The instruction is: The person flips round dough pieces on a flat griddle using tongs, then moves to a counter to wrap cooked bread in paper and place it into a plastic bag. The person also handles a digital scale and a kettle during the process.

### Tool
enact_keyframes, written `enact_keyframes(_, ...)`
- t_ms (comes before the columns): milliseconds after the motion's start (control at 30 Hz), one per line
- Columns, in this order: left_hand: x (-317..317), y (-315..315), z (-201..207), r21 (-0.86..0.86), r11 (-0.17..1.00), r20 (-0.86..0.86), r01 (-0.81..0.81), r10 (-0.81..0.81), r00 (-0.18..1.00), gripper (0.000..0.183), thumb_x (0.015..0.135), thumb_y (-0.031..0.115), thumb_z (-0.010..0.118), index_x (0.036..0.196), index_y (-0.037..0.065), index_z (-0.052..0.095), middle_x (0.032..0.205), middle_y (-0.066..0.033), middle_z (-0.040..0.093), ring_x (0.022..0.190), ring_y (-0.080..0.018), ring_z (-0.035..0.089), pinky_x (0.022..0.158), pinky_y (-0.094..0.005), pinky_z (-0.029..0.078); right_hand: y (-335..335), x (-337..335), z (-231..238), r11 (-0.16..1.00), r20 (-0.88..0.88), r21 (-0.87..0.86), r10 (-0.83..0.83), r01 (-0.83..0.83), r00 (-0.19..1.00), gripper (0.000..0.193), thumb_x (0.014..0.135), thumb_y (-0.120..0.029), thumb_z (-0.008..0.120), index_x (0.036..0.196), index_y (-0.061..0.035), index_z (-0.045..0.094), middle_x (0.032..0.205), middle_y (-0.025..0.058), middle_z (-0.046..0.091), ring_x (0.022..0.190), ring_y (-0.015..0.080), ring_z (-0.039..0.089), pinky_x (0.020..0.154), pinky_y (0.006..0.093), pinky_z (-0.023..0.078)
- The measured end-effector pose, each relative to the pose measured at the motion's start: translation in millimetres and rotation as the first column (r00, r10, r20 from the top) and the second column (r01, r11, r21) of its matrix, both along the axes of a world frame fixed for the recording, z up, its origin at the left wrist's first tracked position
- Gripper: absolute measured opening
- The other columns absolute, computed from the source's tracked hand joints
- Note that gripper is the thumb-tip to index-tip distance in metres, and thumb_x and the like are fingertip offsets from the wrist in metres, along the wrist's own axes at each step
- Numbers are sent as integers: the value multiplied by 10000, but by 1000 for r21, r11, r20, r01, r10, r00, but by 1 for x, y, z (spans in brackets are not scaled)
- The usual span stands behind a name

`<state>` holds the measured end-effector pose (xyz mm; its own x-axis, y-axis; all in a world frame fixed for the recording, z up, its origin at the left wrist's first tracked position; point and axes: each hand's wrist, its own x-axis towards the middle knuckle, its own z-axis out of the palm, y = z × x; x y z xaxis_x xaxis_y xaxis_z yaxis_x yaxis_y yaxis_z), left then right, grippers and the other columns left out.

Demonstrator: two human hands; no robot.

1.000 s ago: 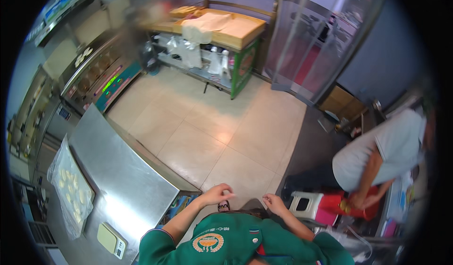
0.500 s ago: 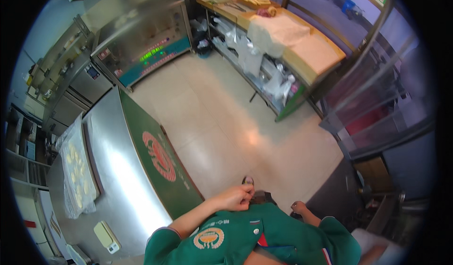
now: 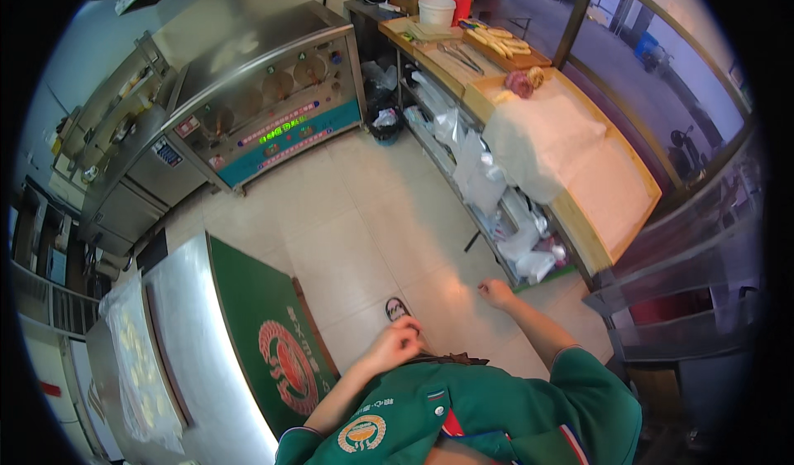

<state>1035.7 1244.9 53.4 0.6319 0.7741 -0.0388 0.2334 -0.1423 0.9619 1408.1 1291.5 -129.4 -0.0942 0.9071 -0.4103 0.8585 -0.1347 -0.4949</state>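
My left hand is held in front of my waist, its fingers curled in, with nothing visible in them. My right hand hangs farther out over the floor, loosely closed, and no object shows in it. Neither hand touches anything else. Nearest to the left hand is a steel table with a green front panel. On that table, a tray holds pale dough pieces under clear plastic film. Beyond the right hand stands a wooden workbench with a pale cloth over part of its shallow wooden box.
A steel oven with a lit panel stands at the far left. On the bench are tongs, a white bucket and a tray of yellow sticks. Plastic bags fill its lower shelf. A black bin sits beside the oven.
I have moved forward, so the oven and bench appear nearer. My right hand has swung forward and away from my body; my left stays near my waist.
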Motion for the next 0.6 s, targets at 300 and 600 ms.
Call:
enact_keyframes(300,-108,274,-4,194,954,-457,-228,293,840,77,849,108,619,837,35,597,1159,-172,581,1040,-370,579,850,-402,485,271,-26,37,956,67,237,162,-173,985,290,820,-188,613,1072,-46,631,1022,199,631,946,380,618,825,446,504)
enact_keyframes(600,-192,376,-141,-134,919,-749,-372,151,645,210,873,226,571,863,29,643,988,-213,644,842,-379,635,709,-440,515,637,50,109,566,34,813,-283,139,958,496,759,-97,677,1225,-45,517,1227,186,503,1107,382,506,940,426,442)
